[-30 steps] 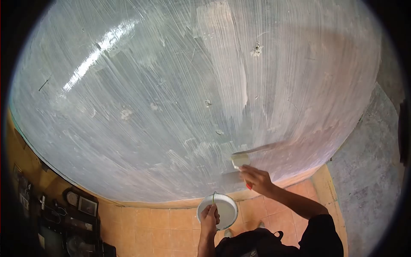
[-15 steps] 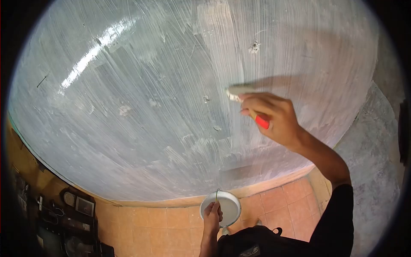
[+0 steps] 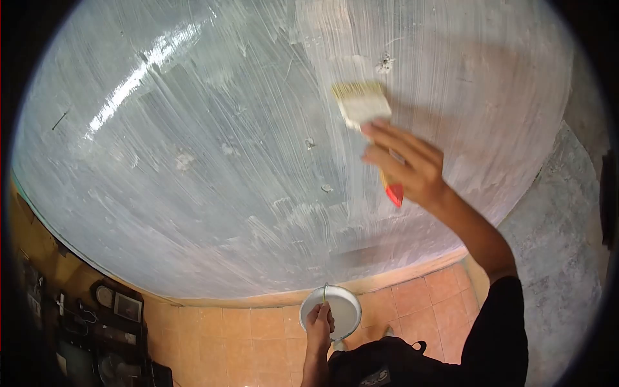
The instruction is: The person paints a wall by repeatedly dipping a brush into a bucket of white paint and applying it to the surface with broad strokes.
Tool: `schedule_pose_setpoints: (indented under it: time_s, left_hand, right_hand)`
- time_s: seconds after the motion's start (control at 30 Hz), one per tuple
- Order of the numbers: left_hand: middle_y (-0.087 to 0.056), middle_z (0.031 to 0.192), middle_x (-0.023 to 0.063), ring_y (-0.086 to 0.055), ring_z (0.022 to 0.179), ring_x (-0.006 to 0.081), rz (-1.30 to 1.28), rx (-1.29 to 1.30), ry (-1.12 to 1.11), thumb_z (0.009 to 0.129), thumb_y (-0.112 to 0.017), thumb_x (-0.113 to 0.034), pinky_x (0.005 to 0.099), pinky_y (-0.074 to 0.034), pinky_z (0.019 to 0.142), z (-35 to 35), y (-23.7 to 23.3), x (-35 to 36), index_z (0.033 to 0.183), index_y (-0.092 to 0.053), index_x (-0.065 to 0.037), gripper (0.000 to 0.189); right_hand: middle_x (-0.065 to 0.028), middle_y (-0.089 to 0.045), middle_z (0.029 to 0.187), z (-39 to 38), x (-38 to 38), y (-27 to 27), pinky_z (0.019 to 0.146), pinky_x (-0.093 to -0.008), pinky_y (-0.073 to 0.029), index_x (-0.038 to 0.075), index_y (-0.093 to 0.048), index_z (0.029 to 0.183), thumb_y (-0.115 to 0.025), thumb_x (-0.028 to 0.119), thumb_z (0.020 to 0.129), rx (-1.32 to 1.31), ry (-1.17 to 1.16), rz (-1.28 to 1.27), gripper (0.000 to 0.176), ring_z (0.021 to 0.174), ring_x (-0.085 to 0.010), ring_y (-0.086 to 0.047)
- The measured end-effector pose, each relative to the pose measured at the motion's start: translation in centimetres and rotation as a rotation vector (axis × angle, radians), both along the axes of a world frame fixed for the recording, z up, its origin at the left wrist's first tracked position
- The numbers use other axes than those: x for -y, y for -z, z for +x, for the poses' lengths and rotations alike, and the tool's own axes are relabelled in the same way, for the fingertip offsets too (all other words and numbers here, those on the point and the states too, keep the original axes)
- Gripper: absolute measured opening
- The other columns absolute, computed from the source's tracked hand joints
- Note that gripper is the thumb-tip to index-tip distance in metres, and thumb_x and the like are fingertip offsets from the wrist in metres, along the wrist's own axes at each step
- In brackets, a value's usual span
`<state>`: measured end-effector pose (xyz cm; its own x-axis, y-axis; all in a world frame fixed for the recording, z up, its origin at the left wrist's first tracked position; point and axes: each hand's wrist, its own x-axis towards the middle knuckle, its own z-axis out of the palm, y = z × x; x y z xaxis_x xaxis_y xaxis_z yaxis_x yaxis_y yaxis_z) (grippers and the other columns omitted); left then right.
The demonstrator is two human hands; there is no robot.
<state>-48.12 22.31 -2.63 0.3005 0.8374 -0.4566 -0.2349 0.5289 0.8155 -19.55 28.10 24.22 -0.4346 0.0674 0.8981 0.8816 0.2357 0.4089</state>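
A wide paintbrush [image 3: 363, 105] with pale bristles and a red-tipped handle is held in my right hand [image 3: 412, 161], its bristles up against the streaky grey-white wall [image 3: 258, 129]. My fingers wrap the handle close below the brush head. Low in view, my left hand [image 3: 320, 318] is closed round the thin handle of a paint bucket [image 3: 349, 309], which hangs in front of my body. Pale liquid shows inside the bucket. White brush strokes run down the wall, with several rough patches and small holes among them.
Orange floor tiles [image 3: 242, 335] run along the foot of the wall. Dark shelving with several objects, among them a picture frame [image 3: 127, 308], stands at the lower left. A bare grey wall section [image 3: 548, 213] lies to the right.
My right hand has turned the paintbrush so its bristles point up and its broad face shows; the bristles sit higher on the wall. My left hand and the bucket have barely moved.
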Motion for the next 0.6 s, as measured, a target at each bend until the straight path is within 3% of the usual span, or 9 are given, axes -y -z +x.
schedule_pose_setpoints:
  time_s: [0.2, 0.33, 0.5, 0.6]
  left_hand:
    - [-0.037, 0.057, -0.0069, -0.03, 0.043, 0.003, 0.005, -0.028, -0.041, 0.098, -0.053, -0.02, 0.0225, -0.022, 0.038, -0.6, 0.2, 0.4, 0.075, -0.05, -0.01, 0.025]
    - [-0.038, 0.056, -0.0066, -0.031, 0.042, 0.0031, 0.029, -0.09, -0.056, 0.098, -0.054, -0.02, 0.0227, -0.022, 0.038, -0.5, 0.7, 0.7, 0.076, -0.051, -0.009, 0.025]
    - [-0.038, 0.057, -0.0066, -0.032, 0.043, 0.0029, 0.023, -0.096, -0.036, 0.098, -0.054, -0.02, 0.0226, -0.022, 0.038, -0.8, 1.0, 0.8, 0.075, -0.052, -0.009, 0.025]
    - [-0.038, 0.057, -0.0069, -0.032, 0.043, 0.0028, 0.021, -0.091, -0.035, 0.098, -0.054, -0.02, 0.0224, -0.022, 0.038, -0.6, 0.6, 0.7, 0.076, -0.052, -0.009, 0.024]
  right_hand:
    - [-0.0058, -0.071, 0.109, 1.2, 1.6, 16.9, 0.08, -0.028, -0.06, 0.011, -0.062, 0.072, -0.076, 0.009, 0.077, -0.004, 0.056, -0.153, 0.015, 0.103, -0.0201, -0.067]
    - [-0.0074, -0.069, 0.11, 1.0, 3.4, 26.0, 0.081, -0.0292, -0.06, 0.01, -0.062, 0.078, -0.073, 0.003, 0.076, -0.113, 0.016, -0.291, 0.014, 0.106, -0.022, -0.066]
    - [-0.0088, -0.067, 0.113, -0.1, 5.5, 30.9, 0.082, -0.0308, -0.06, 0.009, -0.062, 0.083, -0.072, 0.002, 0.071, -0.29, -0.073, -0.517, 0.018, 0.105, -0.0238, -0.066]
    - [-0.0075, -0.067, 0.115, -0.3, 5.7, 30.4, 0.081, -0.0307, -0.06, 0.01, -0.063, 0.085, -0.073, 0.002, 0.071, -0.331, -0.1, -0.643, 0.02, 0.104, -0.0232, -0.067]
